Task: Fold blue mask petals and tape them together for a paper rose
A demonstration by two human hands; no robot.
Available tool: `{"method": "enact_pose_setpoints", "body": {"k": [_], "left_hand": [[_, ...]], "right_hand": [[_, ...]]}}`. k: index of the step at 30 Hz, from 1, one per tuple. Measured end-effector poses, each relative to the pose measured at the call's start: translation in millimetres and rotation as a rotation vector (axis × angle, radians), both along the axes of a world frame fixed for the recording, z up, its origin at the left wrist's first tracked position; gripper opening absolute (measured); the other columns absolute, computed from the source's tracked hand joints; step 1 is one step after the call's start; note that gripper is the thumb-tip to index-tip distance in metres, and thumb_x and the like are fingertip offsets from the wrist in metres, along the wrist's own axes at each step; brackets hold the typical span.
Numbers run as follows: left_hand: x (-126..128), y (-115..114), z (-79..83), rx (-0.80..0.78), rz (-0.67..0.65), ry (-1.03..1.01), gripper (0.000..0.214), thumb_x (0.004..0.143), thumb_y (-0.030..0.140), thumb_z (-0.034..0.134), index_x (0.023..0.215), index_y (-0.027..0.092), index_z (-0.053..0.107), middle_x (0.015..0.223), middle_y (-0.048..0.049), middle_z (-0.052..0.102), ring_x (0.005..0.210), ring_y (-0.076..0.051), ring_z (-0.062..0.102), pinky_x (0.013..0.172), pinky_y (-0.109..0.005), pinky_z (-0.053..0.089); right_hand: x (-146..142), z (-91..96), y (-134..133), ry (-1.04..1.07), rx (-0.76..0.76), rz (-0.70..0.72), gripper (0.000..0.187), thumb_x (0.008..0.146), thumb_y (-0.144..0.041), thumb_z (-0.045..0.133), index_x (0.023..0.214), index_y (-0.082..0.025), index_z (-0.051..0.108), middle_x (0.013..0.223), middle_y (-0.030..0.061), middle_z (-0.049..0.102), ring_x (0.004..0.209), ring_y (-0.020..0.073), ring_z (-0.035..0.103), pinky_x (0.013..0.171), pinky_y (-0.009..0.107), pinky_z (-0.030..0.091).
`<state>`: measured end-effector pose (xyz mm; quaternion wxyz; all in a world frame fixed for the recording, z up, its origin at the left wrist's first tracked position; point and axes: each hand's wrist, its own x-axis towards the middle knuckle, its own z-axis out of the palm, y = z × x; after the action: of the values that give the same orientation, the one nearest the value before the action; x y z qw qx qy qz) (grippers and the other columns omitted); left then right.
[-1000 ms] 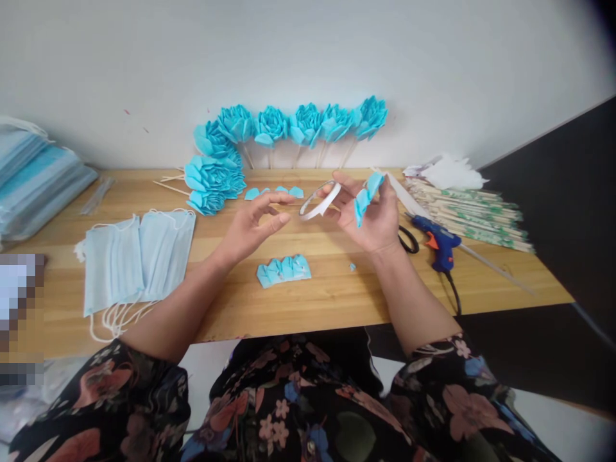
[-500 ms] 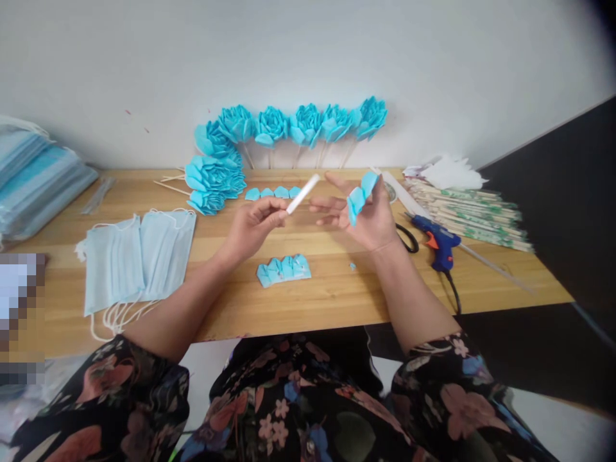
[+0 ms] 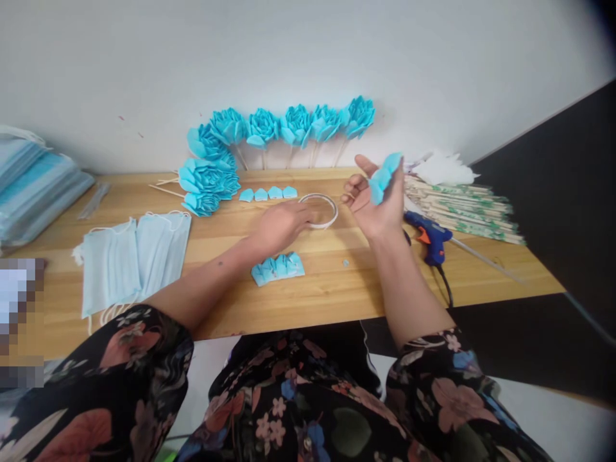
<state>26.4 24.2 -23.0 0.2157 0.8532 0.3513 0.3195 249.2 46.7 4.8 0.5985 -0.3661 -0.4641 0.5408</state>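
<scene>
My left hand point(image 3: 283, 226) is palm down over the middle of the table. Its fingertips are closed on the near left rim of a thin white roll of tape point(image 3: 335, 218), which shows as an open ring close to the tabletop. My right hand point(image 3: 378, 208) is raised with the palm turned up and the fingers partly curled. A folded strip of light blue petals point(image 3: 385, 178) sits between its fingers. Below my left hand lies a scalloped blue petal strip point(image 3: 279, 269). Several loose blue petals point(image 3: 275, 192) form a row beyond it.
Blue paper-like flowers point(image 3: 297, 125) on sticks line the wall. Face masks point(image 3: 137, 260) lie left, with a bagged stack point(image 3: 43, 186) behind. On the right are a blue glue gun point(image 3: 433, 237) with cord, wrapped chopsticks point(image 3: 471, 208) and white scraps point(image 3: 445, 168).
My left hand has lowered to the table and turned palm down, tipping the tape roll from edge-on to nearly flat. My right hand has risen slightly with the petal strip. The view has shifted slightly.
</scene>
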Motion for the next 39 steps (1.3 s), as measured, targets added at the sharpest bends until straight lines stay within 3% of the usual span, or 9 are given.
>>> {"method": "enact_pose_setpoints", "body": {"k": [2, 4, 8, 11, 16, 20, 24, 32, 39], "left_hand": [[4, 3, 1.8, 0.014, 0.022, 0.011, 0.016, 0.089, 0.023, 0.06, 0.091, 0.02, 0.076, 0.105, -0.0106, 0.074, 0.101, -0.028, 0.064, 0.093, -0.043, 0.047], [5, 1, 6.6, -0.039, 0.074, -0.104, 0.02, 0.091, 0.028, 0.06, 0.101, 0.02, 0.076, 0.112, -0.0109, 0.074, 0.101, -0.026, 0.064, 0.092, -0.041, 0.048], [7, -14, 22.5, -0.368, 0.128, -0.525, 0.041, 0.1, 0.05, 0.047, 0.104, 0.018, 0.072, 0.104, -0.009, 0.074, 0.094, -0.021, 0.065, 0.083, -0.034, 0.051], [13, -26, 31.7, -0.527, 0.096, -0.709, 0.044, 0.097, 0.057, 0.05, 0.102, 0.017, 0.069, 0.104, -0.008, 0.072, 0.094, -0.019, 0.065, 0.081, -0.031, 0.051], [25, -26, 30.0, -0.593, 0.174, -0.757, 0.026, 0.082, 0.039, 0.074, 0.093, 0.016, 0.065, 0.089, -0.0026, 0.068, 0.082, -0.014, 0.061, 0.075, -0.027, 0.049], [22, -16, 25.5, -0.69, 0.296, -0.836, 0.016, 0.081, 0.028, 0.068, 0.076, 0.016, 0.059, 0.072, 0.001, 0.061, 0.067, -0.011, 0.056, 0.069, -0.025, 0.047], [6, -12, 29.2, -0.805, 0.265, -0.854, 0.017, 0.078, 0.03, 0.067, 0.072, 0.016, 0.057, 0.068, 0.0015, 0.058, 0.063, -0.01, 0.054, 0.065, -0.024, 0.046], [-11, -19, 35.0, -0.714, 0.238, -0.609, 0.019, 0.074, 0.031, 0.073, 0.079, 0.014, 0.067, 0.072, 0.0, 0.065, 0.064, -0.011, 0.056, 0.064, -0.024, 0.046], [-12, -20, 32.8, -0.574, 0.255, -0.537, 0.019, 0.077, 0.033, 0.071, 0.079, 0.015, 0.067, 0.076, -0.0012, 0.067, 0.07, -0.013, 0.058, 0.066, -0.025, 0.047]], "right_hand": [[-12, -0.3, -4, -0.01, -0.027, 0.013, 0.057, 0.09, -0.074, 0.042, 0.107, -0.027, 0.069, 0.082, 0.0038, 0.07, 0.083, 0.0206, 0.069, 0.07, 0.034, 0.056], [-23, -2.1, -9, -0.109, -0.003, 0.002, 0.059, 0.091, -0.076, 0.039, 0.11, -0.027, 0.067, 0.092, 0.0055, 0.072, 0.095, 0.0225, 0.07, 0.076, 0.035, 0.059], [-38, -10.1, -19, -0.277, 0.051, 0.006, 0.067, 0.09, -0.079, 0.038, 0.121, -0.027, 0.066, 0.112, 0.0061, 0.072, 0.112, 0.0239, 0.067, 0.09, 0.037, 0.058], [-43, -15.6, -23, -0.296, 0.072, 0.041, 0.063, 0.09, -0.075, 0.046, 0.123, -0.026, 0.068, 0.114, 0.0044, 0.072, 0.114, 0.0233, 0.066, 0.097, 0.037, 0.055], [-48, -19.9, -23, -0.278, 0.119, 0.022, 0.049, 0.088, -0.066, 0.058, 0.11, -0.025, 0.073, 0.109, 0.0031, 0.073, 0.111, 0.0224, 0.065, 0.099, 0.037, 0.051], [-42, -15.6, -22, -0.202, 0.055, 0.172, 0.05, 0.086, -0.065, 0.059, 0.12, -0.029, 0.068, 0.111, 0.0032, 0.072, 0.106, 0.0233, 0.067, 0.089, 0.039, 0.056], [-30, -4.1, -19, -0.12, 0.039, 0.285, 0.053, 0.089, -0.065, 0.05, 0.126, -0.03, 0.064, 0.126, 0.0052, 0.071, 0.119, 0.0257, 0.063, 0.096, 0.043, 0.055], [-31, -9.8, -22, -0.348, 0.111, 0.314, 0.043, 0.087, -0.039, 0.065, 0.129, -0.028, 0.064, 0.111, 0.0024, 0.073, 0.105, 0.0224, 0.067, 0.099, 0.043, 0.052], [-34, -12.6, -25, -0.404, 0.078, 0.459, 0.054, 0.082, -0.039, 0.075, 0.134, -0.03, 0.061, 0.112, 0.0022, 0.071, 0.101, 0.0218, 0.066, 0.091, 0.039, 0.055]]}}
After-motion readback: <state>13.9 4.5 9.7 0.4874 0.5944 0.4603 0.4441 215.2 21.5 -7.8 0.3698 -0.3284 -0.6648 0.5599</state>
